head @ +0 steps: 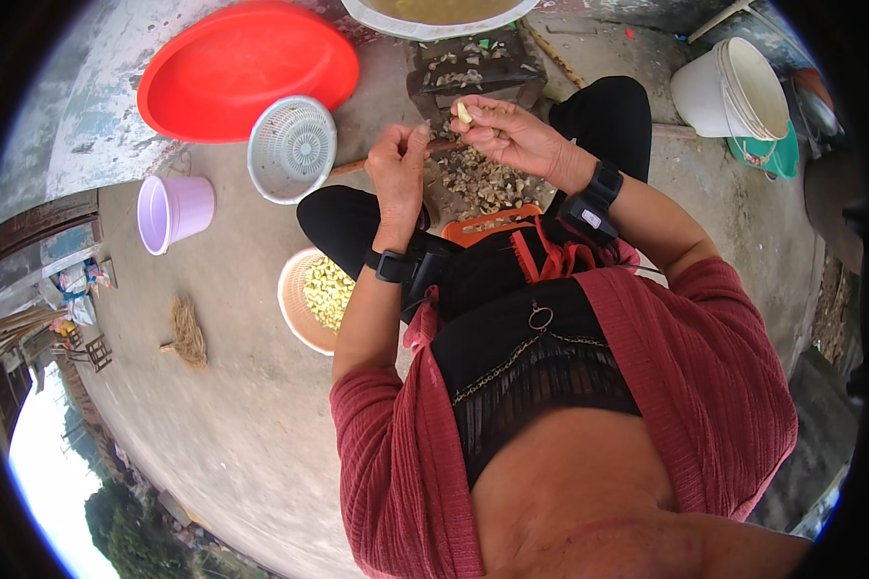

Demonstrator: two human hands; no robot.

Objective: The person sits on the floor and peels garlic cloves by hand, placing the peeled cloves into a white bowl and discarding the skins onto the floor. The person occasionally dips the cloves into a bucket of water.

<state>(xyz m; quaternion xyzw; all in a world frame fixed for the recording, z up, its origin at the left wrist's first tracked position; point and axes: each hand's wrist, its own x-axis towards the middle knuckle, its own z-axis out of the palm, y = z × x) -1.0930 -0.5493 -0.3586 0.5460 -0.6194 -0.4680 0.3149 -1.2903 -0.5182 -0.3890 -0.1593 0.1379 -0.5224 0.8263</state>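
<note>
My right hand (505, 136) grips a pale yellow peeled piece (464, 112), clove-like in shape, between thumb and fingers. Other small pieces seem to sit deeper in that palm, mostly hidden by the fingers. Just to its left, apart from it, my left hand (400, 168) has thumb and forefinger pinched together; whether a scrap of skin is between them cannot be made out. Below both hands, a heap of brownish peelings (481, 181) covers the floor between my knees. Beside my left forearm stands a peach-coloured basket (290, 304) holding many pale yellow peeled pieces (326, 291).
Ahead is a dark low stand (471, 72) strewn with peelings, with a wide basin (434, 30) of murky liquid beyond. To the left are a red tub (246, 72), grey colander (261, 155), lilac bucket (188, 206) and straw brush (187, 333). A white bucket (702, 94) stands right.
</note>
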